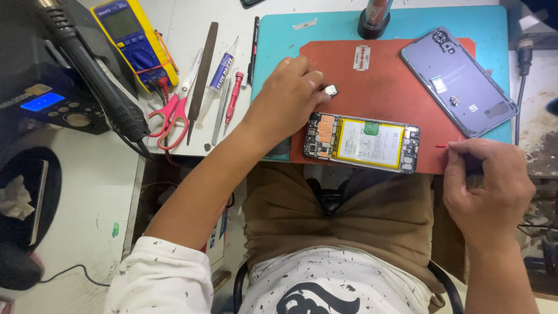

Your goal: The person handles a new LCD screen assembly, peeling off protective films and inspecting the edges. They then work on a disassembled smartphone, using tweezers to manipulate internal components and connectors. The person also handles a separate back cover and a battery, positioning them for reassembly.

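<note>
- One opened phone (361, 143), its yellow battery and circuit boards bared, lies flat on one red mat (395, 81), at the mat's near edge just above the person's lap.
- The left hand (289, 99) rests on the mat just beyond the phone's camera end, fingers curled narrow, fingertips pinching one small metal part (330, 89).
- The right hand (487, 183) hovers off the mat's near right corner, fingers closed on one thin red-tipped tool (443, 146) (only its tip shows), just apart from the phone's other end.
- One grey back cover (458, 81) lies inner face up at the mat's far right corner.
- One razor blade (361, 57) sits near the mat's far edge.
- Left of the mat: one pair of red-handled scissors (174, 107), one yellow multimeter (132, 38), one file (203, 72), one red screwdriver (233, 99).
</note>
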